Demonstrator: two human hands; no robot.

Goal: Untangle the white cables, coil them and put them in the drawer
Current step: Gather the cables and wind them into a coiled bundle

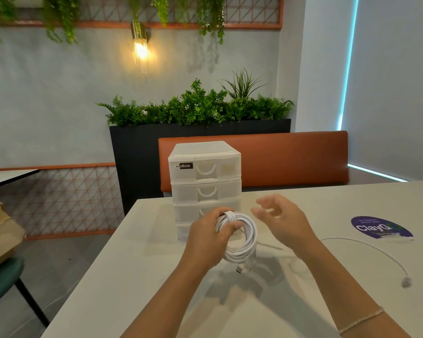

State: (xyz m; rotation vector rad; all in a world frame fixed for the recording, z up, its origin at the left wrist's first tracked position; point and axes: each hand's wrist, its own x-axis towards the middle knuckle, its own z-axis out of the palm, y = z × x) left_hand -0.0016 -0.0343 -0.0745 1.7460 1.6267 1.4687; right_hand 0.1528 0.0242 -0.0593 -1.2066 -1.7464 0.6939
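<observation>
Gripping the coiled cable, left hand; right hand loosely open.

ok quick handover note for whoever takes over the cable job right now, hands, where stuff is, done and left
Left hand: grips the coiled white cable in front of the drawer unit.
Right hand: open, holding nothing, beside the coil.
Second white cable: loose on the table, right side.
Done: one cable coiled.
Left: open a drawer, all look closed; stow the coil; coil and stow the second.
</observation>
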